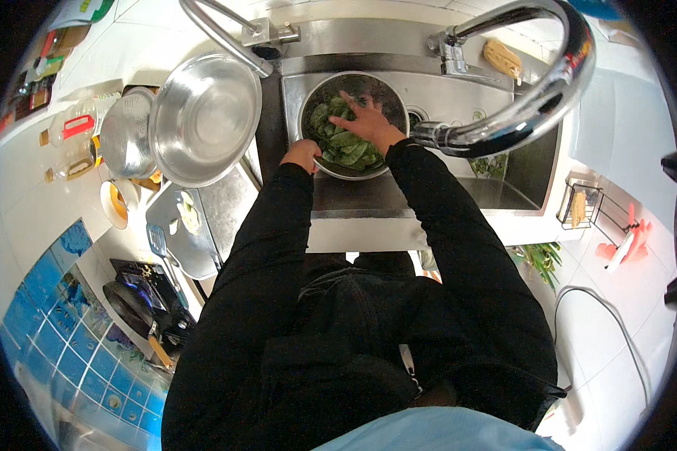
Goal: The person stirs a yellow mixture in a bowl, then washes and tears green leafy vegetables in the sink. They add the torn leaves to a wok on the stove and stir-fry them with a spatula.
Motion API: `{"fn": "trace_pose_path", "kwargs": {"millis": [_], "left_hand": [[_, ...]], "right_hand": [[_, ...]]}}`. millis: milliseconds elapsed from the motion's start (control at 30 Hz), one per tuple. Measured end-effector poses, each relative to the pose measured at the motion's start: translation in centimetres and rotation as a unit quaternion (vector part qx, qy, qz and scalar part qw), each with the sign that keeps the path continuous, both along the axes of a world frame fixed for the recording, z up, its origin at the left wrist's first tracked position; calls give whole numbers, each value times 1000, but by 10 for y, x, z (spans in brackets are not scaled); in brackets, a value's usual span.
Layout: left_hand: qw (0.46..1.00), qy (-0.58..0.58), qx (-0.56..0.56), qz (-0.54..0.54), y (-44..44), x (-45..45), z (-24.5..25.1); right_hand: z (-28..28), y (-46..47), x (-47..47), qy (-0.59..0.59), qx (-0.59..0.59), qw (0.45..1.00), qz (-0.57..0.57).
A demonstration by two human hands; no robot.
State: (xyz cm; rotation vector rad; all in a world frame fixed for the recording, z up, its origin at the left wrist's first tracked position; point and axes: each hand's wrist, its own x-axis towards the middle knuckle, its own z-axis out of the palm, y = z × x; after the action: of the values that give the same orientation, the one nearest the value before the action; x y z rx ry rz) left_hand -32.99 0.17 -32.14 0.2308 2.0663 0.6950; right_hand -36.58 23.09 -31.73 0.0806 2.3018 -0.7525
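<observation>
A round metal bowl [354, 177] stands in the stainless steel sink [361, 200], with green leafy vegetables [347, 147] inside it. My left hand [303, 155] grips the bowl's rim at its near left side. Over the leaves, inside the bowl, my right hand [366, 119] is spread with its fingers apart; it reaches in across the right rim and holds nothing that I can see. Part of the leaves is hidden under this hand. The end of a curved chrome faucet [429, 135] is just right of the bowl.
A large empty metal basin [206, 118] and a metal colander [128, 134] stand at the left. Nearer are a cutting board [194, 248] with pale cut pieces and a black pan [127, 307]. Another faucet spout [225, 34] arches above the basin. Leafy bits [489, 164] lie in the sink's right part.
</observation>
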Motion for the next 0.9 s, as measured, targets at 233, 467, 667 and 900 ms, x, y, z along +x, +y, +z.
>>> {"fn": "trace_pose_path", "kwargs": {"millis": [233,467,667,900], "left_hand": [[976,-138,-31,166,15,-14,8],[774,-333,-83,532,36,-23,13],[960,-157,94,210,18,-9,35],[853,-256,-36,454,53,-17,55]], "right_hand": [[-20,21,27,28,-40,999,3],[-83,-3,36,50,49,991,-111],[-11,10,33,-80,38,989,-122],[42,22,29,-109,1,977,-185]]}}
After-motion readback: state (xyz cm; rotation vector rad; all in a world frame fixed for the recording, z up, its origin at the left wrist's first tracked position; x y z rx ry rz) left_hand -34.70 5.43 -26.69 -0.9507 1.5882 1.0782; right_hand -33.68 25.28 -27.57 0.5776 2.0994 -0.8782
